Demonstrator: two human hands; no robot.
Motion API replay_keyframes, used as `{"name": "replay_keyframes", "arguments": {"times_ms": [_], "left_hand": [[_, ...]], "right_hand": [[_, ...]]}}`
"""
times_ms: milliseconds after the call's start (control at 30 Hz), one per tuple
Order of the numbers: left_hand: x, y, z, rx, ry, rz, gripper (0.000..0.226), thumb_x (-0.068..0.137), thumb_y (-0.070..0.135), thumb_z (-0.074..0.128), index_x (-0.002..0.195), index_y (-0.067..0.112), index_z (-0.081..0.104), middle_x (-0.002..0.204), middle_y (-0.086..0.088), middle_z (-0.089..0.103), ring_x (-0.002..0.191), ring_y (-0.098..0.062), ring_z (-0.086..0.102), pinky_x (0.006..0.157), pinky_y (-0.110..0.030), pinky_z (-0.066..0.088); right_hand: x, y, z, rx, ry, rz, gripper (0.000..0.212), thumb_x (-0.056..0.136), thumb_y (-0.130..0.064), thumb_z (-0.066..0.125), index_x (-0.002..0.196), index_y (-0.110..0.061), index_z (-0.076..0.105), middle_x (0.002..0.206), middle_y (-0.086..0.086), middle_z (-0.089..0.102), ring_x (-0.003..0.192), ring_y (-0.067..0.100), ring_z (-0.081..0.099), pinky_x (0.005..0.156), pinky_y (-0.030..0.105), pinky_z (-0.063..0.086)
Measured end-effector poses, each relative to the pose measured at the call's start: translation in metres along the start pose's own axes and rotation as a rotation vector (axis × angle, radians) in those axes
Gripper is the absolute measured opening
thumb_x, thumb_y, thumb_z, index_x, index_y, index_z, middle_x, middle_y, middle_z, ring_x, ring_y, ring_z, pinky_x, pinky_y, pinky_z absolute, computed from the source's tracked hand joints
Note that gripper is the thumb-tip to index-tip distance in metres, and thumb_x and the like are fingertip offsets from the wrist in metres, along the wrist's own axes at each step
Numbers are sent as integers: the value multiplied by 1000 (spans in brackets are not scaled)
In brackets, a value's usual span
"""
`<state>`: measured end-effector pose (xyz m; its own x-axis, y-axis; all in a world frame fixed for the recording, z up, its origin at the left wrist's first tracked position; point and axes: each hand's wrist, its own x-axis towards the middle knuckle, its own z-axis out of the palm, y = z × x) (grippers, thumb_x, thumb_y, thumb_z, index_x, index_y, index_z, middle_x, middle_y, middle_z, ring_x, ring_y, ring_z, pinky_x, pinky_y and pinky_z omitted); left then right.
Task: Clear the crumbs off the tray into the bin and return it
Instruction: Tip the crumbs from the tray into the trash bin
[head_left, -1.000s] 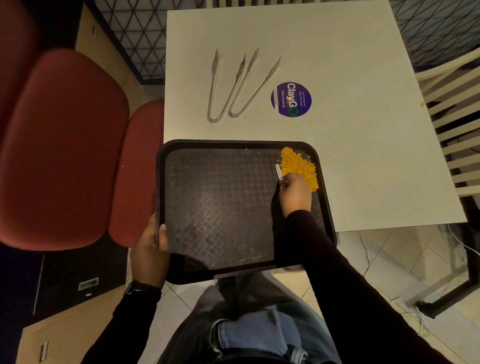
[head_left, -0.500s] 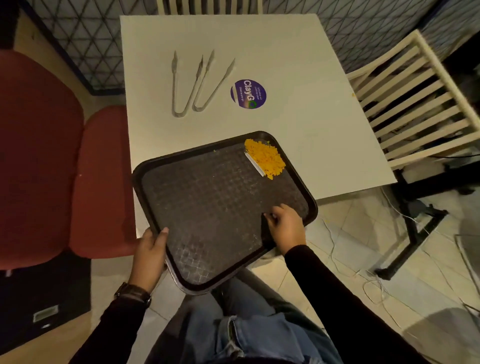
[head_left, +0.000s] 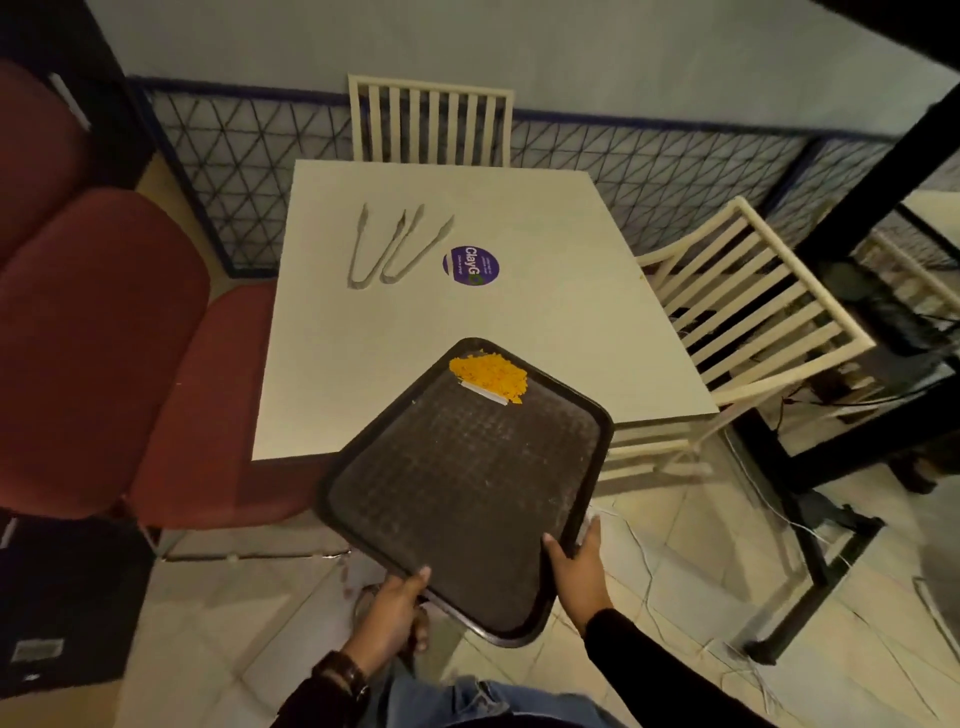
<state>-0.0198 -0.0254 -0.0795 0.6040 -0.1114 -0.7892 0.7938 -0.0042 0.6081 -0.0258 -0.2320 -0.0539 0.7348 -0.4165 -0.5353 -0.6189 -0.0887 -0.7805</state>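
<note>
Dim eating area: pale tiled floor (head_left: 701, 566), mesh-patterned lower wall, a square white table (head_left: 545, 332) with slatted cream chairs (head_left: 753, 312) at its far and right edges and red padded seats (head_left: 104, 332) along its left. On the table's far left part lie two pairs of tongs (head_left: 387, 249); a round purple sticker (head_left: 471, 265) sits just beside them toward the centre. No bin in view. The tray (head_left: 467, 483) is off the table, held out over the floor at the table's near edge with only its far corner overhanging the tabletop. Left hand (head_left: 392, 613) grips the near edge, fingers (head_left: 418, 577) hooked over the rim; right hand (head_left: 576, 566) clasps the near right corner, thumb on the inner face. Orange crumbs (head_left: 488, 376) are heaped in the tray's far corner with a small white strip (head_left: 483, 392) touching the heap's near side. Judgement: tray is rigid plastic, light, textured so the crumbs should not slide much; the heap is loose and will spill if tilted. Both holds at one end leave the loaded corner unsupported; keep level until the bin is found. Cables (head_left: 769, 514) on the floor to the right are a trip risk.
</note>
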Motion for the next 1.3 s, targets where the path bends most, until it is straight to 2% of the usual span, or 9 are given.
{"name": "replay_keyframes", "arguments": {"times_ms": [67, 233, 467, 600, 733, 833, 933, 1067, 1300], "left_hand": [[-12, -14, 27, -101, -22, 19, 14, 97, 16, 41, 109, 9, 40, 63, -11, 52, 23, -12, 37, 27, -14, 29], [-34, -60, 74, -132, 38, 60, 21, 95, 22, 46, 111, 8, 48, 80, -12, 58, 37, -12, 49, 37, -21, 38], [-59, -117, 82, -358, 368, 101, 30, 97, 31, 40, 113, 10, 51, 95, -14, 62, 81, -26, 60, 64, -35, 50], [-50, -154, 78, -176, 524, 112, 57, 89, 59, 37, 116, 13, 55, 114, -11, 61, 102, -28, 59, 91, -44, 48], [-45, -196, 93, -75, 614, 71, 44, 99, 38, 29, 98, 8, 62, 101, -12, 63, 95, -28, 57, 86, -35, 43], [-21, -248, 96, -48, 652, -14, 41, 99, 33, 33, 108, 5, 62, 111, -12, 63, 106, -29, 56, 100, -41, 40], [5, -278, 99, -12, 634, -117, 38, 97, 31, 37, 115, 6, 60, 114, -9, 61, 112, -27, 55, 97, -37, 42], [43, -294, 101, -73, 679, -164, 33, 98, 25, 39, 97, 3, 63, 99, -6, 59, 97, -21, 53, 82, -25, 32], [116, -328, 91, -10, 642, -227, 16, 96, 25, 44, 99, 12, 54, 101, -12, 59, 96, -31, 56, 79, -31, 38]], "right_hand": [[-2, 16, -14, 73, -43, 6, 32, 94, -15, 50, 115, -37, 42, 122, 6, 58, 109, 25, 57, 101, 45, 45], [3, 46, -53, 223, -98, 72, 19, 100, -17, 36, 94, -24, 53, 102, 6, 63, 96, 27, 59, 92, 42, 48], [-28, 90, -130, -44, 14, -94, 25, 99, -26, 36, 103, -8, 52, 101, 13, 59, 91, 26, 54, 81, 31, 40], [-30, 130, -162, -173, -2, -101, 27, 99, -27, 36, 102, -8, 54, 100, 15, 61, 91, 29, 55, 81, 33, 40], [-33, 170, -170, -216, -34, -61, 27, 99, -26, 35, 107, -8, 53, 98, 10, 57, 93, 25, 52, 82, 32, 37], [-23, 214, -164, -288, -14, 8, 31, 99, -27, 36, 112, -5, 54, 101, 12, 59, 97, 27, 53, 85, 34, 40], [-7, 254, -157, -315, 18, 79, 31, 98, -26, 36, 113, -5, 53, 101, 12, 59, 98, 28, 55, 81, 33, 38], [13, 297, -139, -333, 46, 168, 28, 98, -27, 35, 110, -8, 52, 103, 14, 59, 98, 29, 54, 80, 32, 36], [51, 345, -111, -296, 116, 258, 31, 98, -26, 35, 113, -5, 52, 100, 15, 60, 93, 29, 55, 77, 31, 35]]}}
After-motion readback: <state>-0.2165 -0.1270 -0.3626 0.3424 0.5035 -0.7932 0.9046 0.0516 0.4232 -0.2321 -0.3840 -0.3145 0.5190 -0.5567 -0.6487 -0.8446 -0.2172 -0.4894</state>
